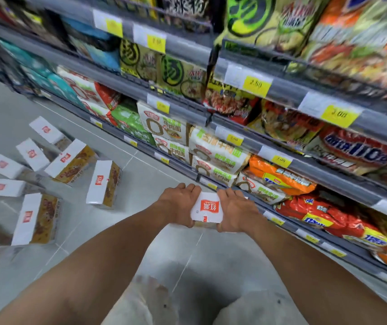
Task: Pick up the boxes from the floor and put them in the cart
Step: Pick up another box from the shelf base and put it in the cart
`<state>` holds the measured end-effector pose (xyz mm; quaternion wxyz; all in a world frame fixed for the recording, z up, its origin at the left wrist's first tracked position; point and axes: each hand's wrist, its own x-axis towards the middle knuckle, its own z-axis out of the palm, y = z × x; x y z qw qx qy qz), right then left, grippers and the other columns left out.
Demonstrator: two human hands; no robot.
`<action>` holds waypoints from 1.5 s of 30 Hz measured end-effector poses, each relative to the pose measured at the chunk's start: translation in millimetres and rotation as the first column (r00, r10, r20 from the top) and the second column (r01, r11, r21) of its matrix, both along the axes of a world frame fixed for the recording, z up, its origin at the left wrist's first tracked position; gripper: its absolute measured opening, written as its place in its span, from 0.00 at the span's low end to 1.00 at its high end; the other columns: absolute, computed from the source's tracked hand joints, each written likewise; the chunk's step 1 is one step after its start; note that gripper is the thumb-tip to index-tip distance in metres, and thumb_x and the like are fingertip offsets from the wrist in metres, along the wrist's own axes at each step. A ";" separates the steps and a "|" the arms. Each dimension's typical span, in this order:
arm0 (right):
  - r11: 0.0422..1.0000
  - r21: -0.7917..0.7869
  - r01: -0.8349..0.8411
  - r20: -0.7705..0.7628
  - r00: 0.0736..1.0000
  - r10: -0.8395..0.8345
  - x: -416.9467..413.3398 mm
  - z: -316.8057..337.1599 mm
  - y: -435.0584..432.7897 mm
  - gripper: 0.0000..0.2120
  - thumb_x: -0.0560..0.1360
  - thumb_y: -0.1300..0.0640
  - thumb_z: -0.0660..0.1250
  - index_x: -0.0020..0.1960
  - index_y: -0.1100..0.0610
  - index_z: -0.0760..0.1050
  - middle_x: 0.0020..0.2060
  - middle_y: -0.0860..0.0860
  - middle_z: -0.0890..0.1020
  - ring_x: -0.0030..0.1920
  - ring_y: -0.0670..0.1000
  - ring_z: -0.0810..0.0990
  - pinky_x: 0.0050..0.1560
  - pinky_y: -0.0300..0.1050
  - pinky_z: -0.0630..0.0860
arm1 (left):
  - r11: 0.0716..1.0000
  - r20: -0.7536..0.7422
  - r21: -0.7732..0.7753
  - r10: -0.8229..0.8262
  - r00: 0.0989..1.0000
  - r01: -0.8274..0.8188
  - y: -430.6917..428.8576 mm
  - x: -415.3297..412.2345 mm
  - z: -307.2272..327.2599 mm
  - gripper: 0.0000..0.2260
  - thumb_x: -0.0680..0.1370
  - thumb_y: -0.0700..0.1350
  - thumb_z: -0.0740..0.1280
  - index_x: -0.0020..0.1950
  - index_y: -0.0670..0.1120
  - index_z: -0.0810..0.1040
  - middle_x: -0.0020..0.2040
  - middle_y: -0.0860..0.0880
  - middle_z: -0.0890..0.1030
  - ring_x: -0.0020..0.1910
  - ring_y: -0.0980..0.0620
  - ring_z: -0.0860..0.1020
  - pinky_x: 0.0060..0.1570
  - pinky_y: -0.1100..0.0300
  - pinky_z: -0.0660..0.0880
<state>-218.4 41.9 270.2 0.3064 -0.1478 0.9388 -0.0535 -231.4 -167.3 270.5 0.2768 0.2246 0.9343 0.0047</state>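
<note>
- Two bare forearms [98,259] reach forward from the bottom edge of the view.
- The left hand [178,202] and right hand [234,213] are close together and clamp one white box [207,209] between them. Their fingers curl round its two ends.
- This held box is up off the grey tiled floor [145,184], just in front of the lowest shelves, with its red logo facing up.
- More boxes of the same kind lie scattered on the floor to the left. One box [104,185] lies near the left hand, another [35,219] is closer to the camera, and a third [70,161] lies behind them.
- Further boxes [0,187] at the left edge are blurred.
- A grey shelf unit [187,51] runs along the right side, packed with instant noodle packets [216,153].
- Yellow price tags [256,84] line the shelf edges.
</note>
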 end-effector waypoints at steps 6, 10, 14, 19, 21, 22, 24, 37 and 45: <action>1.000 -0.007 0.003 -0.106 0.994 -0.004 -16.8 203.2 -25.1 0.50 0.64 0.30 0.74 0.75 0.51 0.56 0.67 0.52 0.69 0.67 0.58 0.67 0.60 0.57 0.75 | 1.000 -0.067 -0.017 0.008 0.998 -0.009 -23.5 -17.2 206.8 0.44 0.68 0.63 0.77 0.75 0.49 0.57 0.69 0.47 0.72 0.66 0.45 0.72 0.62 0.48 0.75; 1.000 -0.026 -0.009 -0.110 0.994 0.006 -25.4 341.4 -50.2 0.50 0.58 0.25 0.73 0.70 0.49 0.60 0.62 0.51 0.71 0.64 0.58 0.70 0.57 0.55 0.74 | 1.000 -0.100 0.007 0.027 0.995 -0.026 -46.5 -21.2 352.4 0.39 0.66 0.61 0.78 0.68 0.49 0.63 0.64 0.47 0.75 0.62 0.44 0.75 0.60 0.50 0.76; 0.997 -0.056 -0.055 -0.120 0.992 0.048 -24.1 467.4 -78.1 0.38 0.56 0.37 0.79 0.58 0.48 0.64 0.50 0.47 0.74 0.53 0.55 0.77 0.49 0.50 0.77 | 0.998 -0.082 0.024 0.066 0.994 -0.064 -76.7 -13.7 476.4 0.35 0.61 0.57 0.79 0.61 0.52 0.65 0.55 0.49 0.77 0.51 0.46 0.77 0.50 0.51 0.78; 0.991 -0.117 -0.059 -0.118 0.992 0.045 -10.9 563.7 -109.9 0.35 0.57 0.48 0.82 0.56 0.48 0.66 0.47 0.50 0.78 0.44 0.51 0.80 0.46 0.52 0.83 | 0.996 -0.075 0.045 0.085 0.994 -0.082 -105.2 -1.8 570.6 0.35 0.59 0.55 0.81 0.60 0.54 0.65 0.51 0.52 0.78 0.47 0.48 0.79 0.49 0.49 0.81; 0.990 -0.124 -0.066 -0.141 0.989 0.048 -3.2 584.9 -117.6 0.35 0.58 0.49 0.82 0.57 0.48 0.65 0.49 0.51 0.77 0.48 0.54 0.80 0.50 0.56 0.82 | 0.997 -0.076 0.044 0.069 0.995 -0.065 -110.3 2.3 595.2 0.35 0.61 0.54 0.82 0.60 0.53 0.66 0.51 0.51 0.79 0.47 0.49 0.80 0.49 0.48 0.82; 0.989 -0.133 -0.057 -0.144 0.989 0.038 -1.8 591.1 -118.6 0.34 0.60 0.49 0.82 0.58 0.49 0.65 0.49 0.51 0.77 0.48 0.55 0.80 0.50 0.56 0.82 | 0.997 -0.069 0.053 0.061 0.996 -0.057 -111.3 3.5 605.1 0.34 0.62 0.53 0.82 0.59 0.53 0.67 0.51 0.51 0.79 0.47 0.48 0.80 0.50 0.47 0.82; 0.987 -0.151 -0.059 -0.156 0.987 0.035 5.1 602.3 -119.0 0.33 0.64 0.50 0.81 0.60 0.51 0.65 0.50 0.51 0.76 0.48 0.54 0.78 0.46 0.51 0.80 | 0.998 -0.067 0.059 0.039 0.997 -0.035 -111.8 8.3 620.0 0.32 0.63 0.53 0.82 0.59 0.53 0.67 0.51 0.50 0.79 0.48 0.47 0.80 0.51 0.45 0.82; 0.991 -0.118 0.067 -0.139 0.987 -0.083 50.1 620.3 -31.6 0.31 0.69 0.49 0.79 0.61 0.52 0.62 0.50 0.51 0.73 0.46 0.51 0.74 0.40 0.45 0.72 | 0.988 -0.009 0.089 -0.122 0.992 0.123 -21.5 33.1 648.1 0.31 0.68 0.48 0.81 0.63 0.49 0.67 0.55 0.47 0.78 0.51 0.46 0.79 0.48 0.51 0.80; 0.948 -0.110 0.300 -0.127 0.941 -0.313 123.2 624.4 123.7 0.33 0.67 0.48 0.80 0.62 0.51 0.64 0.52 0.51 0.75 0.50 0.53 0.78 0.53 0.53 0.80 | 0.934 0.011 0.125 -0.337 0.941 0.333 144.8 62.8 647.0 0.34 0.66 0.45 0.81 0.66 0.49 0.67 0.54 0.47 0.79 0.47 0.48 0.79 0.39 0.55 0.77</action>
